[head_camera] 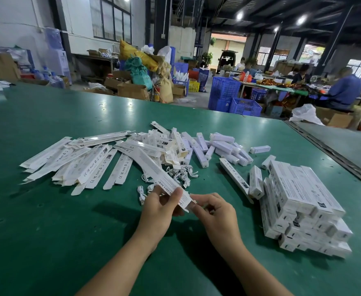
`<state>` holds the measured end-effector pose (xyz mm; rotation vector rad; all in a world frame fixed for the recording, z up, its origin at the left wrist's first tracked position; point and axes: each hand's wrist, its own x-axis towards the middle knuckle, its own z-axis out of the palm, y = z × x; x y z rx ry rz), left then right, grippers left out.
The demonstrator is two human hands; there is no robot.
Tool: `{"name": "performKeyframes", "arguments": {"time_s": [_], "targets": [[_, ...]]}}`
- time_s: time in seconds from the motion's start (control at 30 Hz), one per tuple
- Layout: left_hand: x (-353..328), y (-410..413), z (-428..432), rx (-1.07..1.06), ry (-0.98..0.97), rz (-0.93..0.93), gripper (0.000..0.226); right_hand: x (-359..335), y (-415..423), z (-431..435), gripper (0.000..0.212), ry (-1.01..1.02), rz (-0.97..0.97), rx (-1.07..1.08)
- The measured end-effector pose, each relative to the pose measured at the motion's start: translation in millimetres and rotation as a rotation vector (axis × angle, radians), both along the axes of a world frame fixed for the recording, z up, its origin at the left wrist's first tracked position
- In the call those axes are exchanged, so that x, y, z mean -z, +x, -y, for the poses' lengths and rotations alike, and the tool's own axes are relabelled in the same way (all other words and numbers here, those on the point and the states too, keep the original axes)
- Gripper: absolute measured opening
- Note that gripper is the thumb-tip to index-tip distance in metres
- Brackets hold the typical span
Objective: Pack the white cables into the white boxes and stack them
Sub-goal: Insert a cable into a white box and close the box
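Box in hand: A long white box [162,178] is held slanted over the green table [47,231], with its near end between both hands.
Step in hand: The near end flap appears to be worked. Whether a cable is already inside cannot be told.
Doing it well: The box is best kept steady while the flap is folded square and its tab slid in without creasing.
Left hand [160,208]: It is curled round the box near its end, thumb on the upper face.
Right hand [213,210]: The fingers are bent, and the tips pinch the small end flap.
Cables [181,173]: Small white coils lie heaped on the table just beyond the hands.
Around: Flat boxes [79,163] are spread to the left. A stack of closed boxes [303,210] is at the right.
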<state>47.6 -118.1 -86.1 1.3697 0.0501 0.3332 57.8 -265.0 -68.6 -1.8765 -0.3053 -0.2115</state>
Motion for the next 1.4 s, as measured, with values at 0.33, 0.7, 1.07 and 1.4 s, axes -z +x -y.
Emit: {"name": "performKeyframes", "arguments": {"time_s": [0.33, 0.7, 1.07, 1.4], "targets": [[-3.1, -3.9, 1.8, -0.088, 0.221, 0.054, 0.084, 10.4, 0.7, -4.3, 0.022, -0.032, 0.045, 0.049], [-0.1, -7.9, 5.1, 0.161, 0.28, -0.008, 0.073, 3.9, -3.9, -2.6, 0.025, 0.013, 0.055, 0.008], [-4.5, -9.0, 3.1, 0.148, 0.244, 0.025, 0.049, 2.8, -7.3, -0.6, 0.017, 0.079, 0.065, -0.145], [-11.8, -9.0, -1.0, 0.097, 0.143, 0.042, 0.018, 4.4, -3.9, -2.1, 0.012, -0.004, 0.37, -0.149]]}}
